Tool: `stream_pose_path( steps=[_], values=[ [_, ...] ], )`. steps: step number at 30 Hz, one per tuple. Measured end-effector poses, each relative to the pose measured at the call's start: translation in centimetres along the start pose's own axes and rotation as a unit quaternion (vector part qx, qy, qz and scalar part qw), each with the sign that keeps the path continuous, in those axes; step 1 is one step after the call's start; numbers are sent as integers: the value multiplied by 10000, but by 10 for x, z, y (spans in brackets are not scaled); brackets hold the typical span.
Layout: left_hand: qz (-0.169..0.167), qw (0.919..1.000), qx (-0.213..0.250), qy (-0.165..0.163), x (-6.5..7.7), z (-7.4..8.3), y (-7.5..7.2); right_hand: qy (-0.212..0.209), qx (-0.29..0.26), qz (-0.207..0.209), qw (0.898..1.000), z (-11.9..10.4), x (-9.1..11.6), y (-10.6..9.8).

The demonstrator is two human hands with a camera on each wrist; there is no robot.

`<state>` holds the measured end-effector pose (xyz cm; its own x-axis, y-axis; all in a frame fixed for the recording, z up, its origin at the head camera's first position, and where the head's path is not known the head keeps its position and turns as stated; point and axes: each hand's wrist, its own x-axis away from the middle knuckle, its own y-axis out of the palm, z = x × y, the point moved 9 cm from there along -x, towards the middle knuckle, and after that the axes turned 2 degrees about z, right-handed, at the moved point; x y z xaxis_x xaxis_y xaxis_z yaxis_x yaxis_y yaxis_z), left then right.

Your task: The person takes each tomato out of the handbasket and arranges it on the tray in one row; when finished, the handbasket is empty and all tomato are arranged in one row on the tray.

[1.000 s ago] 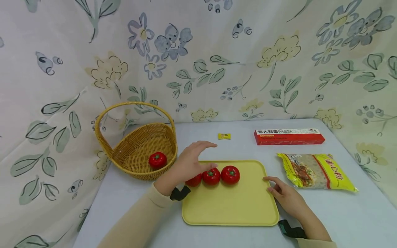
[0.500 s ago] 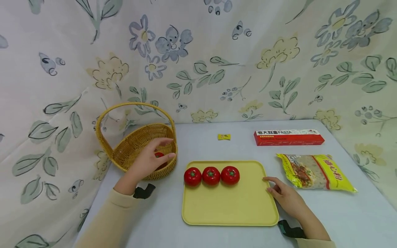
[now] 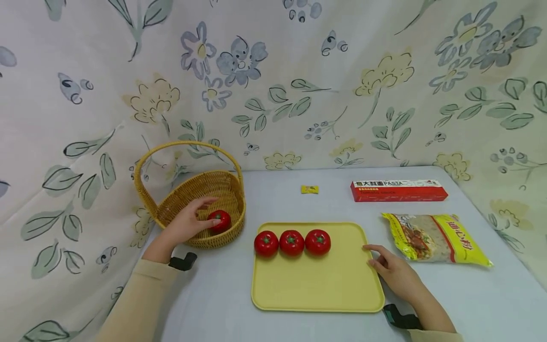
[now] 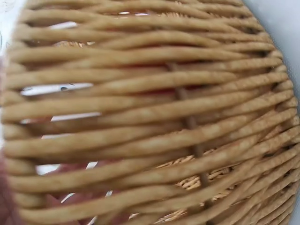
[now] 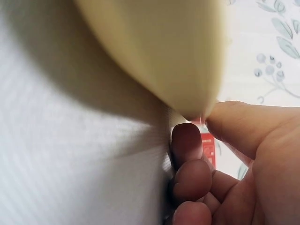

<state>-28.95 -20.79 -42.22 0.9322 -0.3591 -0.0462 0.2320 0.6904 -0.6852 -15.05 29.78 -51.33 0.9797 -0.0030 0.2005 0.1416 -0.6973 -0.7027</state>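
My left hand (image 3: 188,223) reaches over the near rim of a wicker basket (image 3: 173,216). Its thumb overlaps a red tomato (image 3: 223,218) lying inside, while the fingers stretch out above the thumb, apart from it. Woven strands of the basket (image 4: 140,101) fill the left wrist view, with only red glimpses of the tomato behind them. On the right, my right hand (image 3: 395,275) pinches the edge of a yellow tray (image 3: 318,287) with thumb and fingertips. Three tomatoes, a left one (image 3: 266,244), a middle one (image 3: 292,243) and a right one (image 3: 317,242), line the tray's far left part.
A small yellow packet (image 3: 309,189) lies behind the tray. Further right are a red pasta box (image 3: 399,191) and a yellow noodle bag (image 3: 436,238). The basket's tall handle (image 3: 188,142) arches above its opening. A floral curtain (image 3: 273,85) hangs behind the table.
My left hand has gone from above the tray's tomatoes leftward to the basket, then a little further left and down beside the tomato there. The right hand has stayed at the tray's edge.
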Motion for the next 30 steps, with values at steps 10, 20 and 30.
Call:
stream_pose_path(
  steps=[10,20,30],
  values=[
    [-824,9960,-306,152,-8,-5,23,74,-58,-25,10000,1,-1,2],
    [-921,9897,-1095,62,-17,1,36,-48,-49,-2,10000,0,-1,0],
    [-407,9949,-743,-540,-18,-7,29,-5,-9,-7,10000,0,-1,0]
  ],
)
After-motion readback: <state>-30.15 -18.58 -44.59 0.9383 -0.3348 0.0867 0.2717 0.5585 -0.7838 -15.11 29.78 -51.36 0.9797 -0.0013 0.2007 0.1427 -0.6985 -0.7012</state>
